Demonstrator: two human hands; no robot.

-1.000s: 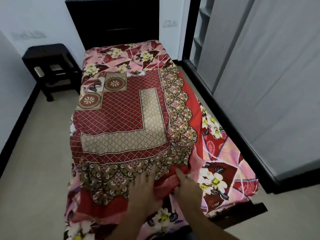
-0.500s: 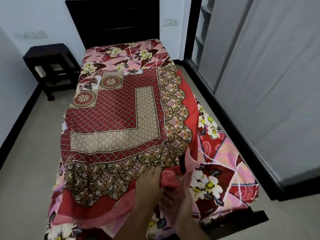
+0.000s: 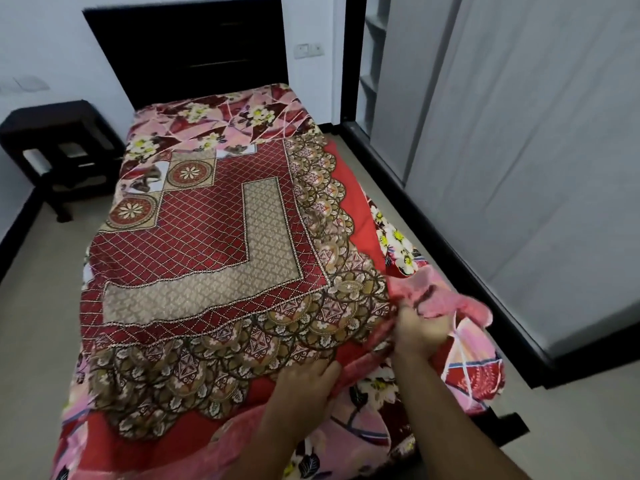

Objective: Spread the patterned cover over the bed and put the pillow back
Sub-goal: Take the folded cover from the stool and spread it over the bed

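Observation:
The patterned cover (image 3: pixel 207 244), red lattice with a tan band and scalloped brown border, lies partly folded on the bed over a pink floral sheet (image 3: pixel 225 116). Near the foot's right corner my right hand (image 3: pixel 420 332) grips a bunched fold of the cover, its pink underside turned up. My left hand (image 3: pixel 306 386) sits lower and to the left, fingers curled at the cover's red edge. Floral sheet shows along the right side and at the head. No pillow is in view.
A black headboard (image 3: pixel 187 50) stands against the far wall. A dark side table (image 3: pixel 59 147) is at the left of the bed. Grey wardrobe doors (image 3: pixel 519 150) with a black base run along the right, leaving a narrow strip of floor.
My right hand has moved right and up, pulling the cover's corner fold outward toward the bed's right side. My left hand has shifted lower along the red edge. The view swung right.

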